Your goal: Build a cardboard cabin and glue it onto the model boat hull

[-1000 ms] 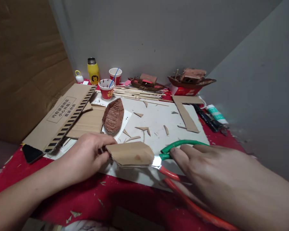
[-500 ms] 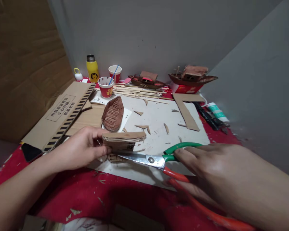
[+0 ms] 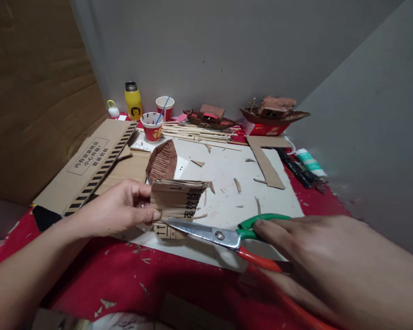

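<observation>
My left hand [image 3: 125, 206] pinches the left edge of a small piece of cardboard [image 3: 170, 200], with black print on its right side. In my right hand [image 3: 306, 252] is a pair of scissors [image 3: 223, 236] with one green and one orange-red handle. Their blades point left and look nearly together, the tips at the lower edge of the cardboard by my left thumb. Below the blades shows a printed cardboard part [image 3: 168, 231] with arrow marks; whether it joins the held piece I cannot tell. Just behind stands a brown model boat hull [image 3: 162, 160].
Cardboard scraps [image 3: 237, 185] lie on the white sheet [image 3: 227, 160]. A large cardboard flap [image 3: 89, 156] is at left. Behind are paper cups [image 3: 153, 128], a yellow bottle [image 3: 133, 103], thin wooden sticks [image 3: 199, 134] and two finished-looking boats [image 3: 275, 112]. Black markers [image 3: 294, 167] lie right.
The cardboard in my left hand has tilted, so more of its printed face shows. The scissors have shifted slightly right and down at the handles, with their tips still by my left thumb.
</observation>
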A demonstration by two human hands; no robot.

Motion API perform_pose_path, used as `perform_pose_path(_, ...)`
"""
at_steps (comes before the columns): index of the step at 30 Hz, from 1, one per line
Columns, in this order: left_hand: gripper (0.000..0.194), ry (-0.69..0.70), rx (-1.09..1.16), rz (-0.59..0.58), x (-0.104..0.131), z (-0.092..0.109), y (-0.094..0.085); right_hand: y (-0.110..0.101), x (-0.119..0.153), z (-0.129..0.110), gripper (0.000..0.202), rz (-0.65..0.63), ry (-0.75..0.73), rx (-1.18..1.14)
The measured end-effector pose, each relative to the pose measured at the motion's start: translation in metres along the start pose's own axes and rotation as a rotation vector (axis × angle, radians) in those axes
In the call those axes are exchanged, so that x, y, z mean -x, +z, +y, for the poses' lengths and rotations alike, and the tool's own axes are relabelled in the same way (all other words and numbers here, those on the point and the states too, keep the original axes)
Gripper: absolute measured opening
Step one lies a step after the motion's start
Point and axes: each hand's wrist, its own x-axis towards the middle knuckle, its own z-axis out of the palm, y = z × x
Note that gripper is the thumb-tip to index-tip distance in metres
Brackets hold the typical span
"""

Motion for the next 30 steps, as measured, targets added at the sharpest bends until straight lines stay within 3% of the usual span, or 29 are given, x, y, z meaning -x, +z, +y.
perform_pose_path(3,0.004,0.017,0.0,0.033,-0.001,-0.002,0.001,-0.006,-0.002,0.001,0.023,-0.059,-0.102,0.105)
perform_pose_path(10,0.011,0.123,0.135,0.292,-0.01,0.001,0.011,0.003,0.015,0.009,0.027,0.111,-0.042,0.191)
perform_pose_path(12,0.019,0.124,0.232,0.381,-0.013,-0.002,0.017,0.009,0.022,0.007,0.028,0.094,0.004,0.126)
perform_pose_path(16,0.029,0.132,0.327,0.502,-0.014,-0.005,0.028,0.017,0.024,-0.009,0.037,-0.065,0.091,-0.148)
perform_pose_path(22,0.015,0.126,0.105,0.645,-0.008,0.002,0.038,0.034,0.015,-0.026,0.038,-0.186,0.209,-0.303)
perform_pose_path(30,0.019,0.163,-0.037,0.647,0.0,-0.014,0.043,0.054,0.011,-0.026,0.041,-0.179,0.262,-0.223)
